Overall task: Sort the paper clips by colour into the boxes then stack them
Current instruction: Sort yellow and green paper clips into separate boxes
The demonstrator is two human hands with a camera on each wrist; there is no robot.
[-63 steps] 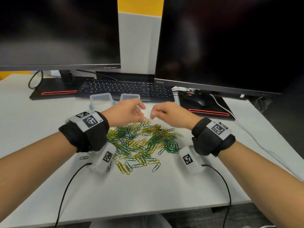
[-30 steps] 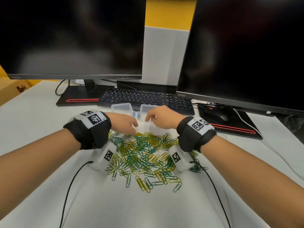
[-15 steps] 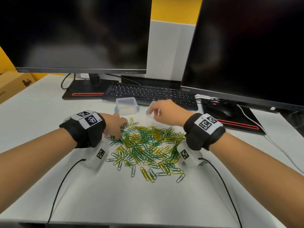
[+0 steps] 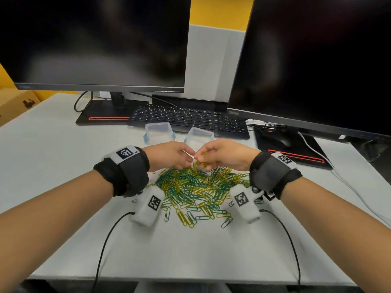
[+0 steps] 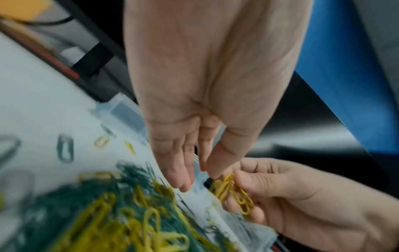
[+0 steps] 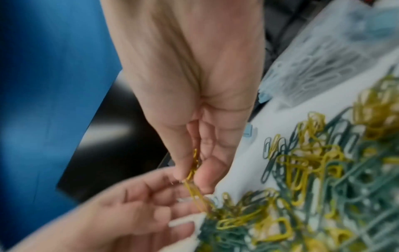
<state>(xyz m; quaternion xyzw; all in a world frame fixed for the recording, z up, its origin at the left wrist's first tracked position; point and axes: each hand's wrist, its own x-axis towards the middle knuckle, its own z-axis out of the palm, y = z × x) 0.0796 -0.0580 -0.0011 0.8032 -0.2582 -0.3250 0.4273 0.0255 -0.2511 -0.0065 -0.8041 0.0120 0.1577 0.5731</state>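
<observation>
Right hand (image 4: 224, 154) pinching a bunch of yellow clips (image 5: 232, 191) at the far edge of the pile (image 4: 196, 189). Left hand (image 4: 169, 154) just beside it, fingers straight, holding nothing. Green and yellow clips mixed on counter (image 4: 63, 157). Two clear boxes (image 4: 158, 132) just beyond hands, near keyboard (image 4: 188, 119).

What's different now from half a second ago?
The right hand left the box and now pinches yellow clips above the pile. The left hand came up beside it, fingers straight. Both boxes and the pile stayed put.
</observation>
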